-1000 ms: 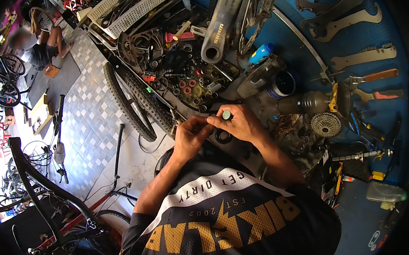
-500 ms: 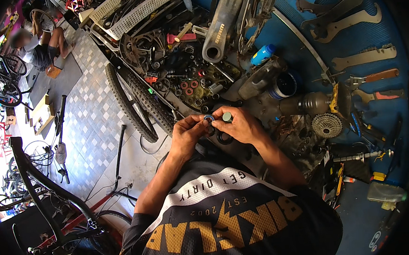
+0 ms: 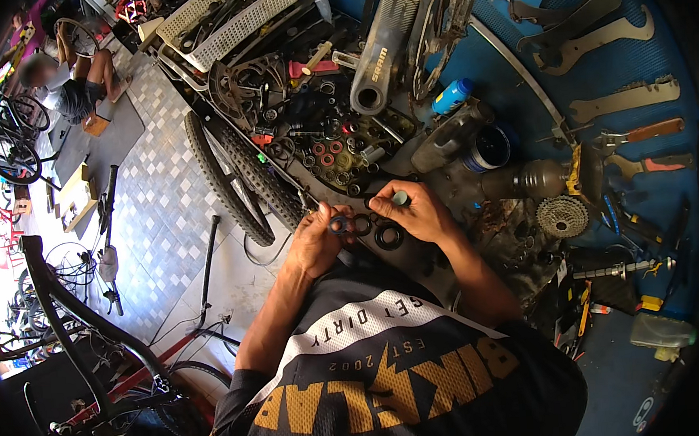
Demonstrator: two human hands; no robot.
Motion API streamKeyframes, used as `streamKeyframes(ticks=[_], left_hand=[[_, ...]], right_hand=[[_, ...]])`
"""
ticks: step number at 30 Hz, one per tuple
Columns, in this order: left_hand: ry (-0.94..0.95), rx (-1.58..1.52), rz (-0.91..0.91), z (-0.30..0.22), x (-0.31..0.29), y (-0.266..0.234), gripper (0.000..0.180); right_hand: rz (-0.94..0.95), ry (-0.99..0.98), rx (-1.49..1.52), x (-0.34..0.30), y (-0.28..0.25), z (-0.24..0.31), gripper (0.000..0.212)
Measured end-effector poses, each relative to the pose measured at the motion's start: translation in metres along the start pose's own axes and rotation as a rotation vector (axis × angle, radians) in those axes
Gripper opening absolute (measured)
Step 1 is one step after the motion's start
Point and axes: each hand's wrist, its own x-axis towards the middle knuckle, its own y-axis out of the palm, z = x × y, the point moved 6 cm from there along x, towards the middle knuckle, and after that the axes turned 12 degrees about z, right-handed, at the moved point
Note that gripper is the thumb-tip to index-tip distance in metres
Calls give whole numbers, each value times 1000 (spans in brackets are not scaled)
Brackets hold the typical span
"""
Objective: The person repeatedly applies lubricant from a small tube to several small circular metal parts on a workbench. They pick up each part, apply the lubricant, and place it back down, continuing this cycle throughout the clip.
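My left hand point(image 3: 312, 243) is closed, pinching a small ring-shaped bearing point(image 3: 338, 224) with a blue seal between thumb and fingers. A little to the right, my right hand point(image 3: 421, 215) is closed around a small piece with a pale green, round, flat end point(image 3: 399, 198); the rest of that piece is hidden by the fingers. Between and below the two hands are a small dark ring point(image 3: 362, 223) and a larger black ring point(image 3: 388, 235). I cannot tell whether the small dark ring touches the left fingertips.
Beyond my hands, a tray of loose small parts point(image 3: 337, 158) holds several red rings. To its right are a blue bottle point(image 3: 452, 96), an open jar point(image 3: 488, 147) and a sprocket cassette point(image 3: 562, 216). Tyres point(image 3: 229, 178) stand at left; wrenches point(image 3: 625, 101) hang on the blue board.
My hands have come apart. The left moved left and slightly nearer with the bearing, while the right shifted a little right with the green-ended piece. The dark rings between them are now more exposed.
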Motion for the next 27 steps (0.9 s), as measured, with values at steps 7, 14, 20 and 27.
streamKeyframes(ticks=[7,14,20,27], left_hand=[[63,768,-63,-33,26,-1,24],[342,1866,-153,-81,82,12,29],[133,2383,-11,-65,119,-14,25],[123,2472,109,-60,106,-9,23]], right_hand=[[-159,26,-90,-15,-35,5,38],[-200,31,-80,-27,-45,8,37],[-240,-30,-76,-33,-47,10,35],[-251,-55,-89,-38,-49,3,28]])
